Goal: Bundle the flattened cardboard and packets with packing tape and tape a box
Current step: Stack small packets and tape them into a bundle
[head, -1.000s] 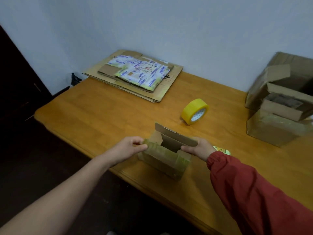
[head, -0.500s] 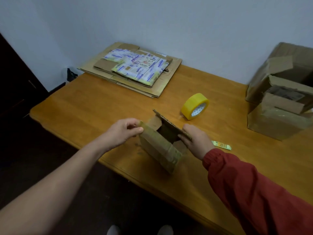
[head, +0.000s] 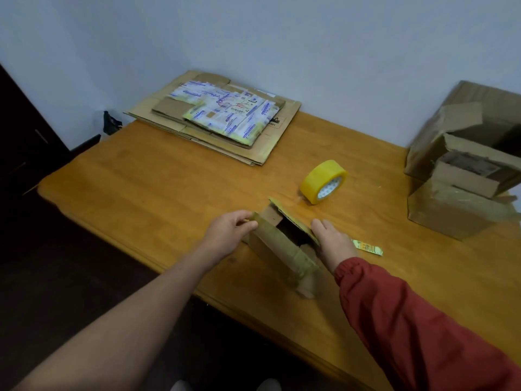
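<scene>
left hand (head: 228, 235) is pinching small box (head: 277, 249) at its left end; right hand (head: 335, 241), fingers flat, is pressing far flap (head: 290, 214)

We see a plain wall (head: 253, 38) at the back. It is pale, a bit blue-grey. A wooden table (head: 169, 187) stands against it. The table is orange-brown and shiny, and its near edge is round. On the left we see a dark cupboard (head: 19, 153) with thin handles. The floor (head: 70, 292) below the table is very dark. A small black thing (head: 111, 124) sits by the wall, just past the table's far left corner. The light is soft and even.
</scene>
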